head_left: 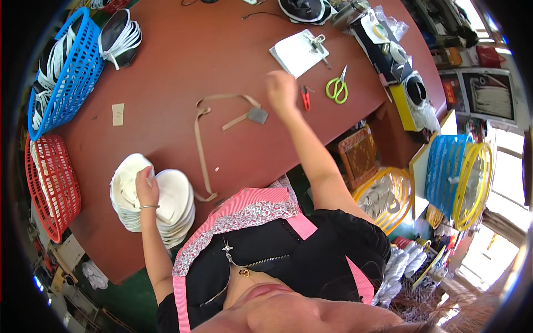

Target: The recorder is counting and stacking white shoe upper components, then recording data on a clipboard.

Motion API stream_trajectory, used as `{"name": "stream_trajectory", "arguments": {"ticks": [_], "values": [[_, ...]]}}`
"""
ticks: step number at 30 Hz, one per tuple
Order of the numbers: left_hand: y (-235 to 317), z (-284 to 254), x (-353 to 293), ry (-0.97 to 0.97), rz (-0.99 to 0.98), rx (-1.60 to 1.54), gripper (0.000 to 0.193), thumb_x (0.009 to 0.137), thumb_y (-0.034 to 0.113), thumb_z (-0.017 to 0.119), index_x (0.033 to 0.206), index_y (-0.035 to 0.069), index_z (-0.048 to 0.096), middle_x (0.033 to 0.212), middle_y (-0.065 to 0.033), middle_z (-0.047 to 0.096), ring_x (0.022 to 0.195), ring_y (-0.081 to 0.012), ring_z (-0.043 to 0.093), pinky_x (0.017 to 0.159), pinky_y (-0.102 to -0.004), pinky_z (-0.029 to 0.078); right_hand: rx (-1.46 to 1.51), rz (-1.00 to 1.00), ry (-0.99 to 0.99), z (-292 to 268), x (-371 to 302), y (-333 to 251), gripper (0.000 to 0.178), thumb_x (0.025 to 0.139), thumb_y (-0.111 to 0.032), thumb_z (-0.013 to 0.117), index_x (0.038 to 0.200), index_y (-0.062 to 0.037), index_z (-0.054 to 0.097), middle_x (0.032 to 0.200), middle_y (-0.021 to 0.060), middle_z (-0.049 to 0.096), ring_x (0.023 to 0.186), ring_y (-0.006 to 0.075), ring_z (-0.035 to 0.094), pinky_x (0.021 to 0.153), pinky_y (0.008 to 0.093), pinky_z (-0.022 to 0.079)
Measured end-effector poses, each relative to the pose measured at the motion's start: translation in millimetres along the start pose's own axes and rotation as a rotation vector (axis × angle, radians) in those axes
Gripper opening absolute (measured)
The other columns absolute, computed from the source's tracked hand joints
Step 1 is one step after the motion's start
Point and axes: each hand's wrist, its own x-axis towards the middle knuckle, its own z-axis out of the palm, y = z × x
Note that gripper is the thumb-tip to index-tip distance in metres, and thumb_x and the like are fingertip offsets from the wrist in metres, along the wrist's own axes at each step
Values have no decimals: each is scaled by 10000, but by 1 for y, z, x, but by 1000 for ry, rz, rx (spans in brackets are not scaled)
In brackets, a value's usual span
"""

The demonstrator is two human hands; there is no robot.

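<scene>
Big reddish-brown table (183, 61) fills the upper and centre of the frame, edges bent by the lens. Blue basket (75, 72) at upper left, holding white bands; red basket (53, 188) below it at the left edge. Second blue basket (447, 166) with yellow hoops at right, off the table.

Stack of white cup-shaped pieces (166, 205) sits lower left of centre on the table's near edge. Left hand (146, 188) rests on top of the stack, fingers curled over the raised upper piece, gripping it; thin bangle on the wrist.

Long beige strap (201, 144) lies looped in the centre of the table, one end running down toward the near edge, the other ending at a small grey patch (257, 115).

Right hand (281, 91) is up at centre-top, just right of the grey patch, blurred, fingers bunched narrow; cannot tell if it holds anything. Small red clippers (305, 98) lie just beside it to the right, green-handled scissors (337, 87) a bit further right. White clipboard (298, 53) sits above the hand. Small beige tag (117, 114) lies alone at left of the table.
</scene>
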Motion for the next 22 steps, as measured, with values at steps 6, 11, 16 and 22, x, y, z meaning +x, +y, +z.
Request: {"name": "stream_trajectory", "arguments": {"ticks": [6, 11, 16, 22], "values": [[179, 94, 95, -272, 75, -140, 344, 855, 68, 643, 1197, 64, 607, 1084, -160, 607, 1052, -374, 581, 921, -425, 475, -312, 313, 155, -45, 55, 212, 304, 795, -156, 726, 1061, -45, 631, 1083, 178, 620, 1029, 378, 542, 882, 465, 456], [275, 186, 210, -296, 140, -372, 449, 861, 80, 650, 1300, 69, 556, 1205, -161, 574, 1136, -350, 558, 953, -412, 462, -124, 260, -216, -52, 76, 251, 254, 819, -190, 736, 986, -44, 612, 981, 185, 633, 968, 384, 576, 842, 462, 476], [339, 279, 312, -178, 81, -259, 533, 833, 74, 665, 1348, 71, 528, 1333, -194, 491, 1218, -365, 508, 1022, -411, 444, 69, 236, -134, -57, 94, 291, 231, 894, -172, 648, 1060, -40, 558, 940, 211, 630, 926, 427, 596, 811, 491, 476], [368, 295, 331, -213, 49, 35, 669, 816, 71, 691, 1437, 106, 443, 1403, -176, 454, 1277, -342, 478, 1075, -401, 410, 189, 425, -117, -61, 153, 275, 324, 959, -283, 586, 1169, -55, 489, 981, 240, 680, 920, 446, 653, 788, 497, 494]]}}
